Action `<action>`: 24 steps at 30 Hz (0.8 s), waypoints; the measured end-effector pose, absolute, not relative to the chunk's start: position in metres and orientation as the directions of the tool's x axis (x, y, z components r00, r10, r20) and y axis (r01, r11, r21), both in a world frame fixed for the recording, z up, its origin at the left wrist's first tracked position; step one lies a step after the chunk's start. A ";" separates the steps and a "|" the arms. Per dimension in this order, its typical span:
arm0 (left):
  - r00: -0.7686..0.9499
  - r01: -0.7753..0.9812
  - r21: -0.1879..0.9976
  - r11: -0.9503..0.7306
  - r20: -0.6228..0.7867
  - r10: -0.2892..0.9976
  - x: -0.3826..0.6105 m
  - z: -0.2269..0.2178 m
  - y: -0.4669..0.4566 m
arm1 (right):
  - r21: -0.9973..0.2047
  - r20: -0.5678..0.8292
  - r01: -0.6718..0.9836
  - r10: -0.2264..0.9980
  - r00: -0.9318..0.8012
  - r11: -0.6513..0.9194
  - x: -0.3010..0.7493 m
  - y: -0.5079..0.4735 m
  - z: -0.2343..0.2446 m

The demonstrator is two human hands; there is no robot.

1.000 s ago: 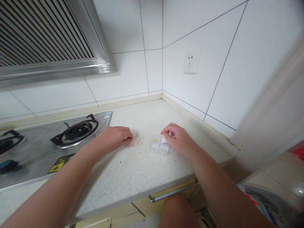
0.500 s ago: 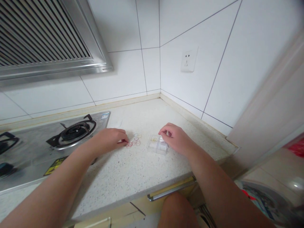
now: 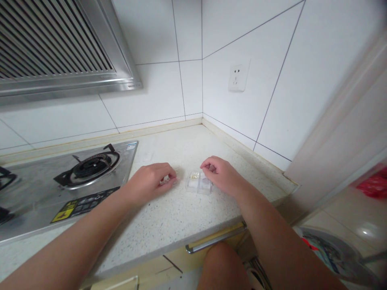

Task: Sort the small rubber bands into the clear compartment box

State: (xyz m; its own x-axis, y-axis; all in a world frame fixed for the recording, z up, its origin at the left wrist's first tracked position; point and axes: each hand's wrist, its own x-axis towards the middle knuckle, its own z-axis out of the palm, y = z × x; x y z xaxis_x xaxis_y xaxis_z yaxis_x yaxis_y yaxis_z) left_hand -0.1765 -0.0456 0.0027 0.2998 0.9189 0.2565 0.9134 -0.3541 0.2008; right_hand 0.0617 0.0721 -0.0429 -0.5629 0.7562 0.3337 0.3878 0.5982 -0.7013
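Left hand [image 3: 155, 180], fingers curled, is shifting right, narrowing the gap to the small clear rectangular plastic box [image 3: 197, 190]; right hand [image 3: 223, 175] is staying beside it, fingers bunched; can't tell either's grasp.

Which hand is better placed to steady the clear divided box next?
Probably the right hand: its fingers overlap the far right part of the clear divided box in view, though contact is unclear. The left hand is apart from it, to its left.
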 end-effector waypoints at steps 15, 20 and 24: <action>0.010 0.331 0.921 -0.205 0.214 0.977 -0.126 -0.029 -0.037 | -0.661 0.477 0.171 0.584 -0.657 0.731 0.057 0.060 -0.032; 0.001 0.250 0.948 -0.196 0.202 0.979 -0.125 -0.032 -0.035 | -0.683 0.483 0.039 0.491 -0.725 0.729 0.057 0.056 -0.027; 0.005 0.228 0.956 -0.186 0.190 0.982 -0.126 -0.033 -0.038 | -0.723 0.473 0.009 0.504 -0.722 0.691 0.059 0.056 -0.027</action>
